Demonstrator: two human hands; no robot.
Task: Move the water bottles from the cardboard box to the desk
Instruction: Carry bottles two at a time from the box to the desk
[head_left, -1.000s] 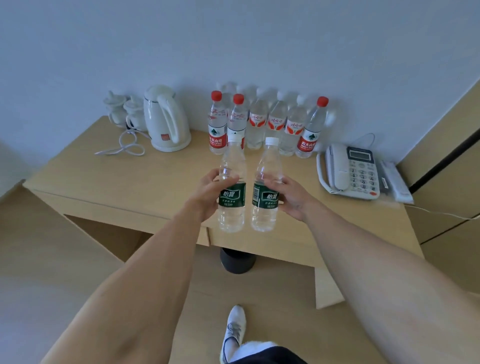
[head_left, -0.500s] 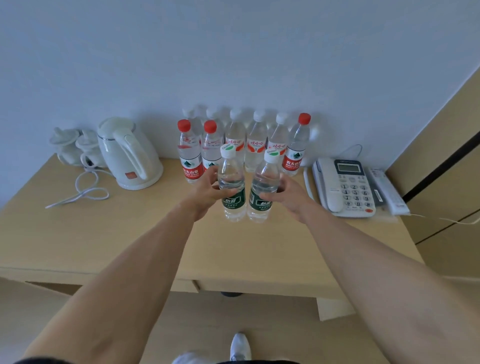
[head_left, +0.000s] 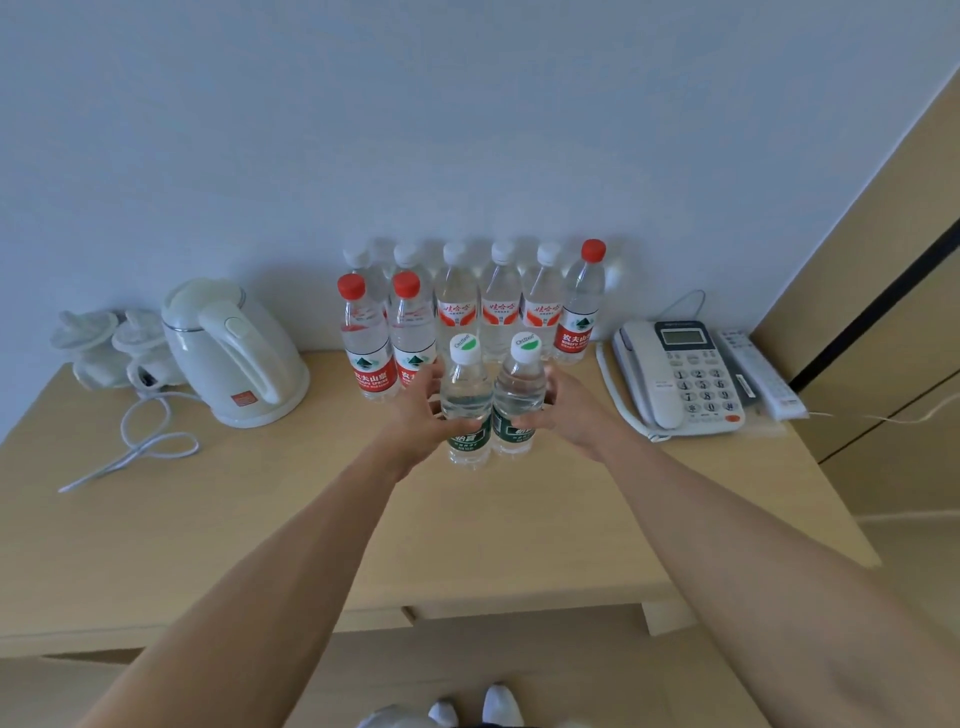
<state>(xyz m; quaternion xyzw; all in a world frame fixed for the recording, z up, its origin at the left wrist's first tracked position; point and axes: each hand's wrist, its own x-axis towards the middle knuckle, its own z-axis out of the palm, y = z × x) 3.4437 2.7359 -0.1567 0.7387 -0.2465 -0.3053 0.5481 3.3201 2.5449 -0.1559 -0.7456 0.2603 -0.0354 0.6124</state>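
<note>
**Two green-label bottles held just in front of the row on the desk**

Left hand (head_left: 415, 415) wrapped round the left bottle (head_left: 467, 400), fingers curled across its green label; right hand (head_left: 563, 410) wrapped the same way round the right bottle (head_left: 519, 395); both bottles upright, side by side and touching, white caps on; bases at or just above the desk (head_left: 260, 545), contact hard to tell.

Just behind, a row of bottles (head_left: 498, 306) standing against the wall, some red-capped, some white-capped; to the left a white kettle (head_left: 234, 353) with its cord looped on the desk, cups beyond it; to the right a phone (head_left: 675, 379) and a remote (head_left: 763, 374); no cardboard box in view.

Likely full and so fairly heavy for their size; thin clear plastic, apt to dent under a hard squeeze and smooth enough to slip; best gripped at mid-body over the label, as now; tall and narrow, so easily tipped into the row if set down crooked.
</note>
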